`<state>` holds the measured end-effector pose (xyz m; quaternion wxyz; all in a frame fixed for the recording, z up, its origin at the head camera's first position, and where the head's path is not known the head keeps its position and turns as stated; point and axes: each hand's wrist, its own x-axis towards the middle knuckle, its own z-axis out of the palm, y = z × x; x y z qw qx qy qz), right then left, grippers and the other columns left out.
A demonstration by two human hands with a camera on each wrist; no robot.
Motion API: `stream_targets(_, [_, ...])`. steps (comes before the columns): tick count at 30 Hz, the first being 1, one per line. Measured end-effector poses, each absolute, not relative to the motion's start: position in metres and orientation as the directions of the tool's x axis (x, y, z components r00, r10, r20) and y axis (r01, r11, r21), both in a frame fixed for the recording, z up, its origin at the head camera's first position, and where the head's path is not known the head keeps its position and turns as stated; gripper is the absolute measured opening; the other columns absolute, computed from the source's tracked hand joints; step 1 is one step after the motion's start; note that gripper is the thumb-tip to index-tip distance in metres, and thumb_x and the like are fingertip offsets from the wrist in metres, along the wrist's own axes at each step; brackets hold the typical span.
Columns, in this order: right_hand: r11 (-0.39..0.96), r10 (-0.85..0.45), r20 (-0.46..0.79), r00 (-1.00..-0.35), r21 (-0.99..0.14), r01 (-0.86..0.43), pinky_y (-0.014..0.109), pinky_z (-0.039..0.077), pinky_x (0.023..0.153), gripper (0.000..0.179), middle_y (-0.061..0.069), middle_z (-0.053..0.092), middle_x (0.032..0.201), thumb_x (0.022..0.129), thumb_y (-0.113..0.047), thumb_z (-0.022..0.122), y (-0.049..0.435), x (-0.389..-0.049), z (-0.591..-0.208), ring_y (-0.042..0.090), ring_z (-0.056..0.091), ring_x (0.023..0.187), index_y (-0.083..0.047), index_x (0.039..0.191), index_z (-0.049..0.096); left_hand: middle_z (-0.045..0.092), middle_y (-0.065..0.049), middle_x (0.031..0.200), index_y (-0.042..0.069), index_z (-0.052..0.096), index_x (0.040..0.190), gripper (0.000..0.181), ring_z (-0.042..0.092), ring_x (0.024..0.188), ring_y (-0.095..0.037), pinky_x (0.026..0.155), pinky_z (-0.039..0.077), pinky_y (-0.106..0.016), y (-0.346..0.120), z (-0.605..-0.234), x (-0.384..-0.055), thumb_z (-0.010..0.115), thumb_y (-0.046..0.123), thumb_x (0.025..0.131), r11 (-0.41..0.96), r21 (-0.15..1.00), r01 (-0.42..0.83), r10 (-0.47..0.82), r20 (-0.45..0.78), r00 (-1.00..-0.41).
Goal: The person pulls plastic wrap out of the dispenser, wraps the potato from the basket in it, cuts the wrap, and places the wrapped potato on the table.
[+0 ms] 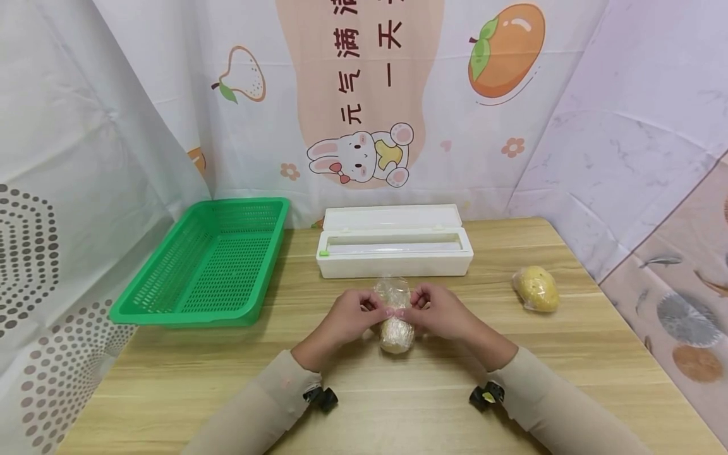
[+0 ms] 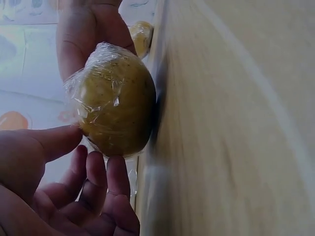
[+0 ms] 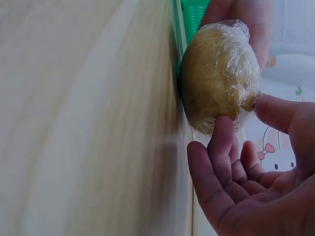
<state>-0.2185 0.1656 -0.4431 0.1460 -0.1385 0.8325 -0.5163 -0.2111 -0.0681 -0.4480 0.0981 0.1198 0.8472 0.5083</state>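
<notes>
A potato (image 1: 396,335) wrapped in clear cling film rests on the table between both hands, below the white dispenser box. My left hand (image 1: 355,313) holds it from the left, thumb on the film and fingertips against its side. From the right, my right hand (image 1: 443,314) holds it in the same way, and the two thumb tips meet on top. In the left wrist view the film looks bunched along one side of the potato (image 2: 118,103). The right wrist view shows wrinkled film over the potato (image 3: 216,78), with fingertips touching its near end.
A white cling film dispenser (image 1: 398,264) stands behind the hands, its lid (image 1: 392,218) raised and a film roll inside. To the right lies another film-wrapped potato (image 1: 537,289). A green plastic basket (image 1: 264,272) stands at the left. Printed curtains surround the wooden table (image 1: 398,411).
</notes>
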Motion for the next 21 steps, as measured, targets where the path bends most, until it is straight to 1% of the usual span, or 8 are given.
stream_targets(3, [0.429, -0.374, -0.095, -0.922, -0.900, -0.081, 0.028, 0.052, 0.054, 0.034, 0.010, 0.062, 0.087, 0.088, -0.023, 0.083, 0.166, -0.219, -0.443, 0.023, 0.065, 0.066, -0.003, 0.099, 0.058, 0.066, 0.001, 0.080, 0.013, 0.069, 0.083, 0.024, 0.062, 0.076, -0.014, 0.064, 0.052, -0.029, -0.067, -0.447, -0.210, 0.080, 0.032, 0.092, 0.474, 0.872, 0.122, 0.292, -0.025, -0.956])
stream_targets(7, [0.491, -0.358, -0.065, -0.931, -0.862, -0.129, 0.030, 0.054, 0.062, 0.036, 0.008, 0.064, 0.093, 0.088, -0.029, 0.084, 0.165, -0.216, -0.440, 0.020, 0.064, 0.078, -0.006, 0.100, 0.059, 0.067, 0.005, 0.080, 0.018, 0.070, 0.083, 0.020, 0.061, 0.077, -0.011, 0.066, 0.053, -0.028, -0.066, -0.444, -0.207, 0.078, 0.033, 0.094, 0.545, 0.818, 0.182, 0.279, 0.028, -0.960])
stream_targets(10, [0.519, -0.353, -0.044, -0.935, -0.841, -0.156, 0.033, 0.055, 0.068, 0.035, 0.006, 0.066, 0.097, 0.090, -0.032, 0.082, 0.165, -0.214, -0.437, 0.020, 0.063, 0.085, -0.007, 0.103, 0.060, 0.067, 0.009, 0.080, 0.023, 0.070, 0.085, 0.019, 0.061, 0.075, -0.010, 0.065, 0.052, -0.028, -0.065, -0.439, -0.202, 0.076, 0.038, 0.094, 0.612, 0.763, 0.209, 0.264, 0.052, -0.963])
stream_targets(12, [0.504, -0.361, -0.020, -0.932, -0.845, -0.178, 0.035, 0.056, 0.071, 0.031, 0.005, 0.066, 0.098, 0.091, -0.029, 0.081, 0.166, -0.214, -0.435, 0.022, 0.065, 0.087, -0.009, 0.103, 0.061, 0.065, 0.008, 0.079, 0.022, 0.068, 0.087, 0.026, 0.059, 0.072, -0.010, 0.062, 0.049, -0.029, -0.064, -0.433, -0.198, 0.077, 0.047, 0.091, 0.652, 0.726, 0.219, 0.270, 0.047, -0.962])
stream_targets(14, [0.489, -0.381, 0.043, -0.923, -0.838, -0.241, 0.038, 0.057, 0.078, 0.024, 0.003, 0.067, 0.102, 0.091, -0.024, 0.080, 0.167, -0.214, -0.432, 0.023, 0.066, 0.093, -0.012, 0.103, 0.064, 0.063, 0.007, 0.079, 0.020, 0.065, 0.092, 0.041, 0.057, 0.068, -0.010, 0.059, 0.047, -0.030, -0.063, -0.427, -0.192, 0.079, 0.057, 0.084, 0.697, 0.682, 0.222, 0.286, 0.019, -0.958])
stream_targets(16, [0.475, -0.431, 0.135, -0.892, -0.807, -0.351, 0.045, 0.056, 0.089, 0.019, 0.002, 0.069, 0.110, 0.090, -0.018, 0.080, 0.168, -0.215, -0.431, 0.024, 0.067, 0.104, -0.015, 0.103, 0.067, 0.061, 0.006, 0.079, 0.017, 0.063, 0.096, 0.055, 0.055, 0.065, -0.011, 0.057, 0.046, -0.030, -0.062, -0.423, -0.188, 0.081, 0.066, 0.077, 0.725, 0.650, 0.227, 0.317, -0.024, -0.948])
stream_targets(18, [0.455, -0.501, 0.237, -0.833, -0.747, -0.486, 0.052, 0.052, 0.099, 0.019, 0.002, 0.069, 0.123, 0.090, -0.013, 0.080, 0.170, -0.216, -0.430, 0.026, 0.064, 0.118, -0.018, 0.105, 0.071, 0.060, 0.005, 0.078, 0.015, 0.061, 0.100, 0.064, 0.054, 0.063, -0.011, 0.056, 0.046, -0.030, -0.062, -0.421, -0.185, 0.082, 0.069, 0.074, 0.744, 0.625, 0.235, 0.352, -0.068, -0.933])
stream_targets(21, [0.426, -0.612, 0.330, -0.718, -0.628, -0.652, 0.059, 0.042, 0.113, 0.023, 0.002, 0.066, 0.138, 0.090, -0.009, 0.077, 0.173, -0.218, -0.430, 0.031, 0.055, 0.137, -0.020, 0.110, 0.075, 0.063, 0.008, 0.080, 0.014, 0.062, 0.101, 0.060, 0.057, 0.065, -0.009, 0.059, 0.048, -0.029, -0.062, -0.422, -0.184, 0.081, 0.066, 0.078, 0.740, 0.624, 0.249, 0.398, -0.108, -0.911])
